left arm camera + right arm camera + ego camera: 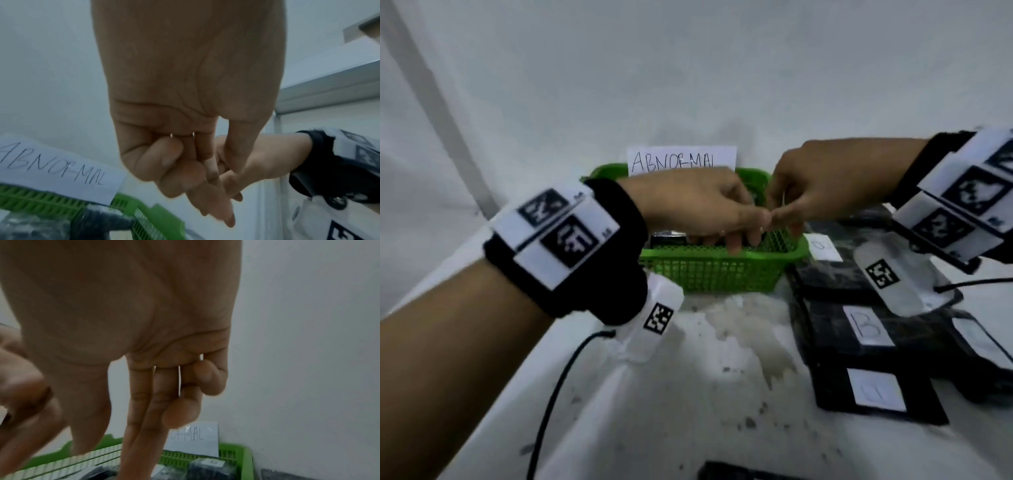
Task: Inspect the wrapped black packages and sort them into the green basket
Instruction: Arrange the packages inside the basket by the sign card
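Note:
The green basket (722, 270) stands at the back against the wall, with a black wrapped package (669, 238) lying inside it. Both my hands hover over the basket. The left hand (743, 222) and the right hand (787, 212) meet thumb tip to thumb tip, their fingers pointing down into the basket. I see nothing between the fingers of either hand. In the left wrist view the left hand's outer fingers (170, 154) curl while the right hand (257, 162) touches it. In the right wrist view the right hand's long fingers (139, 418) hang straight above the basket (246, 459) and a package (207, 467).
An "ABNORMAL" paper sign (681, 161) stands behind the basket. Several black wrapped packages with white labels lie on the table at the right, one marked B (866, 329). A black cable (558, 394) trails from my left wrist. A dark object (722, 474) shows at the near edge.

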A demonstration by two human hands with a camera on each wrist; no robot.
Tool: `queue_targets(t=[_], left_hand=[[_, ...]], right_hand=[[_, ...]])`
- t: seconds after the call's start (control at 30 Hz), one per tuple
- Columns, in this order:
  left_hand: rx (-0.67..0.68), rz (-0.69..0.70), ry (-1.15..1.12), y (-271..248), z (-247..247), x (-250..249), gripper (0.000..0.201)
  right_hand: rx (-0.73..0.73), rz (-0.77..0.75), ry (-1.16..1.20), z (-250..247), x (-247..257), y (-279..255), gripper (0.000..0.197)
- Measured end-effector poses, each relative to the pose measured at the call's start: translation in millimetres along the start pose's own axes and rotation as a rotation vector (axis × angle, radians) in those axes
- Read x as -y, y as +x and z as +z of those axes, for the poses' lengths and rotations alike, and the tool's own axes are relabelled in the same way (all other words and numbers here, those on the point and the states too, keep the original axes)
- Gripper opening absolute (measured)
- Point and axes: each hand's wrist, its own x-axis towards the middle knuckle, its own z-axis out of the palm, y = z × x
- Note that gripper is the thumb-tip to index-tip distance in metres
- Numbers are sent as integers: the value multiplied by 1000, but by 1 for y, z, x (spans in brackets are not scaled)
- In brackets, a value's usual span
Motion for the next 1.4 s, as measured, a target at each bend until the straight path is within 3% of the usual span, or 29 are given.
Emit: queue_targets(t=[0.2,0.4,0.47,0.53,0.63,0.7,0.83,0.93,1.07,1.23,1.4], left_hand=[[403,-101,153,-38,68,-7,36],[506,-220,420,-61,116,-6,52],[525,-223,419,-63,122,-1,48],[522,-181,352,-64,122,3,34],[404,-90,262,-65,108,15,19],[283,-49,111,-67,93,25,24],[-3,28,-160,-67,61,41,21],[-245,84,-308,-64,43,49,21],[-518,86,-508,-55,30,51,19],[-632,197,-765,-34,28,42,47],[-784,249,-910,-12,23,40,25]], right_hand=[[237,-116,138,56,31,-58,34],[452,-91,126,103,64,-96,53],[527,-88,105,114,70,-101,53],[506,-110,118,121,73,-102,48],[280,-138,76,114,68,-97,31],[143,-139,99,104,60,-92,26],[-53,-93,254,90,45,-74,38],[-253,-44,491,84,33,-60,38],[-503,-34,980,78,28,-40,31],[-716,-65,1467,69,38,-17,4],[-763,-86,1632,62,41,3,1]])
